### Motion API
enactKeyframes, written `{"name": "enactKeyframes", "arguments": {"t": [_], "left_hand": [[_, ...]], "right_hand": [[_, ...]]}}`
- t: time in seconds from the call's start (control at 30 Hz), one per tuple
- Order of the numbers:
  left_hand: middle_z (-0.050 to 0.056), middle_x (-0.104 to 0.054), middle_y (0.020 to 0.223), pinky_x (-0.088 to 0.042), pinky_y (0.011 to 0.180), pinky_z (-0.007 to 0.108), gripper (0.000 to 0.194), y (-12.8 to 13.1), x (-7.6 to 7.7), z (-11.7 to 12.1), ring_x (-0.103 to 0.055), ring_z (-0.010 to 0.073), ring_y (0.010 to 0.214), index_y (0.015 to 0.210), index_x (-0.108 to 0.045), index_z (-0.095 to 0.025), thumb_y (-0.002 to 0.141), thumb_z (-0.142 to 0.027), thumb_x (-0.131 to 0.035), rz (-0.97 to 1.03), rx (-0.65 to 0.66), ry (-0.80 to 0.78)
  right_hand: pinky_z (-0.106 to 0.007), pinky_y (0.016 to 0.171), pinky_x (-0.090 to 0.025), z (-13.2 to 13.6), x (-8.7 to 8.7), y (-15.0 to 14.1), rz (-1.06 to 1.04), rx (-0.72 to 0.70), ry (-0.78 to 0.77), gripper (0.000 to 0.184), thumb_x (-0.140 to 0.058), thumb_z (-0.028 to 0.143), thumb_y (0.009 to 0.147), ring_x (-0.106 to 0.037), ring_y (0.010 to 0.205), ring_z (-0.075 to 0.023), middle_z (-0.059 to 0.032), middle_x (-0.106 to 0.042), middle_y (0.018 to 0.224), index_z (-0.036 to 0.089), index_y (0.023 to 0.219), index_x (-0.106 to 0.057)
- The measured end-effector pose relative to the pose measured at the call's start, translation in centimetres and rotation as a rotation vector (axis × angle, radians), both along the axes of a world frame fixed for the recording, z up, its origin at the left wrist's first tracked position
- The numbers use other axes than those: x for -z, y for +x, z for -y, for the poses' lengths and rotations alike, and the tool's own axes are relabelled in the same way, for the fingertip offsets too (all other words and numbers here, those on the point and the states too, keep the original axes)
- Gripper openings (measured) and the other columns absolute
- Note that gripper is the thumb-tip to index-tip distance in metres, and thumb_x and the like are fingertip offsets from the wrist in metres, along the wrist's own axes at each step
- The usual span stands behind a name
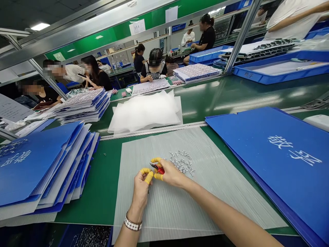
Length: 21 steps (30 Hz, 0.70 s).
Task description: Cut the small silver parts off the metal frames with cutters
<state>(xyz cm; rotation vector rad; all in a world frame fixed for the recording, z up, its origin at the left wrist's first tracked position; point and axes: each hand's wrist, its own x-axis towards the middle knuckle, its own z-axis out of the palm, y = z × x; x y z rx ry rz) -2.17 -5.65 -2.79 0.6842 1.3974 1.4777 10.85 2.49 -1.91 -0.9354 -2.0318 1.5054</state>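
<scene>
My right hand [168,171] is closed around a pair of red-handled cutters [159,169], whose dark jaws point to the upper left. Close against it, my left hand [142,181] pinches something very small that I cannot make out. Yellow finger cots cover the fingertips of both hands. Both hands hover over a pale translucent sheet [205,202] spread on the green bench. Just beyond my right hand, a loose heap of small shiny metal pieces [182,162] lies on that sheet.
Stacked blue sheets [46,154] rise at the left, and more blue boards [267,147] lie at the right. White foam sheets [146,111] rest past the metal rail. A dark bin of metal parts [88,236] sits below the bench edge. Several people work farther off.
</scene>
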Motion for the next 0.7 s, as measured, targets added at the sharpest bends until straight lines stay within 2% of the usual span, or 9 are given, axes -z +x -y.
{"name": "enactKeyframes", "arguments": {"t": [0.2,0.33,0.53,0.6,0.7], "left_hand": [[-0.004,-0.051,0.058,-0.032,0.05,0.021,0.029,-0.3,-0.4,0.1,-0.04,0.0056,0.048,0.076,-0.062,-0.015,0.064,-0.038,-0.075,0.108,0.051,-0.018],[-0.005,-0.05,0.057,-0.032,0.05,0.021,0.03,-0.3,-0.2,0.0,-0.04,0.0053,0.047,0.076,-0.06,-0.015,0.063,-0.037,-0.076,0.158,0.046,-0.014],[-0.003,-0.056,0.062,-0.036,0.052,0.021,0.028,-0.4,-0.1,0.0,-0.043,0.0055,0.05,0.078,-0.058,-0.016,0.063,-0.032,-0.076,0.17,-0.015,0.025],[-0.003,-0.057,0.064,-0.038,0.055,0.021,0.027,-0.4,-0.1,0.0,-0.046,0.0062,0.052,0.08,-0.059,-0.017,0.064,-0.032,-0.076,0.149,-0.039,0.034],[-0.001,-0.059,0.07,-0.041,0.058,0.022,0.027,-0.3,-0.1,0.1,-0.05,0.008,0.059,0.081,-0.061,-0.017,0.064,-0.032,-0.076,0.093,-0.07,0.052]], "right_hand": [[-0.025,0.059,-0.036,0.0,-0.7,-0.2,0.038,0.0,-0.002,0.048,-0.07,0.024,0.071,-0.046,0.064,-0.0124,0.0045,-0.049,0.069,0.02,0.114,-0.05],[-0.026,0.061,-0.037,0.0,-0.5,-0.4,0.012,0.02,-0.055,0.049,-0.072,0.026,0.068,-0.048,0.065,-0.0129,0.004,-0.051,0.07,0.02,0.112,-0.052],[-0.027,0.066,-0.041,0.1,-0.5,-0.3,-0.284,0.092,-0.335,0.039,-0.066,0.024,0.069,-0.054,0.072,-0.014,0.0021,-0.059,0.074,0.019,0.106,-0.054],[-0.024,0.057,-0.038,0.0,-1.1,0.0,-0.315,0.154,-0.435,0.037,-0.064,0.024,0.068,-0.052,0.064,-0.0121,0.0024,-0.059,0.071,0.018,0.103,-0.055],[-0.022,0.044,-0.027,-0.1,-2.0,0.1,-0.302,0.237,-0.538,0.036,-0.062,0.022,0.064,-0.041,0.049,-0.0086,0.0034,-0.058,0.065,0.018,0.099,-0.055]]}}
